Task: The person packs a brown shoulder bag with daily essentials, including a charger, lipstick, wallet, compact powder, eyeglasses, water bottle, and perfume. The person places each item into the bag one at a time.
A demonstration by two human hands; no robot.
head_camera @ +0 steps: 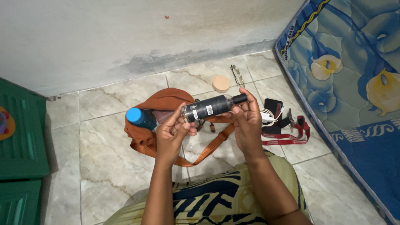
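A slim black bottle (210,107) with a dark cap lies sideways in the air, held between both hands above the floor. My left hand (171,133) pinches its clear bottom end. My right hand (246,121) grips the neck end near the cap. Just beneath the bottle sits an orange-brown bag (160,102) with a long strap (210,148), and a bottle with a blue cap (139,118) sticks out of it.
On the marble tiles lie a round peach puff (221,83), glasses (237,75), a black phone (273,107), a white cable, keys and a red lanyard (287,139). A blue flowered mattress (354,79) fills the right. Green panels (21,137) stand at left, a grey wall behind.
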